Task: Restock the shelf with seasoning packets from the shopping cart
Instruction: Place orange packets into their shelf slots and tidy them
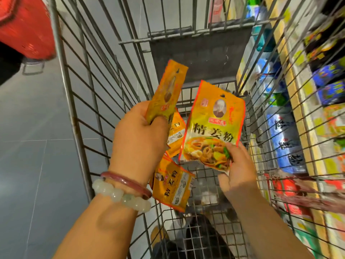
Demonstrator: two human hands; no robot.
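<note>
A wire shopping cart (104, 75) of grey metal bars fills the view, with a shelf (306, 101) of glossy, blurred packages along its right side. Both forearms reach over the cart. The left hand (139, 135), wrist ringed by a pale bead bracelet (119, 195) and a smooth reddish bangle (127, 181), is closed around a bunch of flat orange seasoning packets (166, 94), some fanning out below the palm. The right hand (237, 165) pinches the lower corner of a single crinkly orange packet (214, 124), held upright and face-on above the cart.
</note>
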